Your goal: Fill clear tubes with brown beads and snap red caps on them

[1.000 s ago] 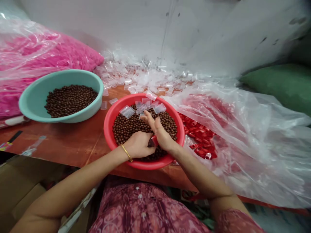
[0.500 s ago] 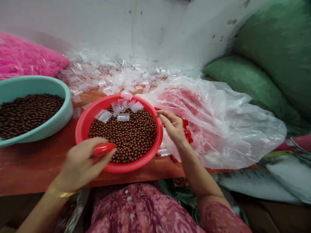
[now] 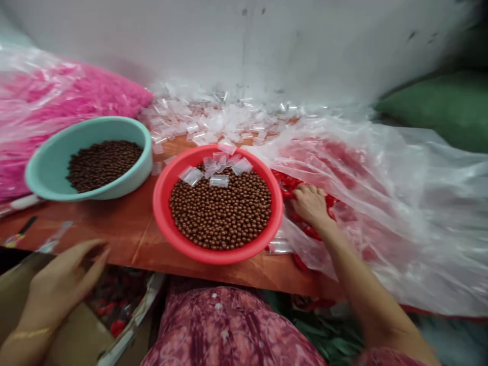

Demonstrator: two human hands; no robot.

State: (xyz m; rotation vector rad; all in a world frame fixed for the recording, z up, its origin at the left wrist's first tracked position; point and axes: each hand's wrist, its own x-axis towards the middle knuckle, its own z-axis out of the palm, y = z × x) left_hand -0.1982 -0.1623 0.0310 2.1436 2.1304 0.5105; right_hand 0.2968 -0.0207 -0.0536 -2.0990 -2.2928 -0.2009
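My left hand (image 3: 63,279) hangs over a cardboard box (image 3: 82,330) at the lower left. Its fingers and thumb curve apart, with nothing visible between them. In the box lie red-topped pieces (image 3: 117,328), partly hidden. My right hand (image 3: 310,204) reaches in among small red plastic pieces (image 3: 287,183) at the mouth of a clear bag (image 3: 385,178); its fingers are curled and the tips hidden, so what they grip is unclear. Between the hands stands a red basin (image 3: 219,256) of shiny brown beads (image 3: 224,218). Several clear plastic tubes (image 3: 219,181) rest on the beads.
On the left, a turquoise basin (image 3: 95,193) holds more brown beads, beside a bag of pink pieces (image 3: 95,91). Clear tubes (image 3: 229,119) lie heaped along the wall. The orange-brown table (image 3: 141,239) has its front edge near my body. A green sack (image 3: 438,107) stands right.
My left hand has moved left and down from the red basin to the box, and the shiny red piece is gone from it. My right hand went from the basin's rim into the red pieces.
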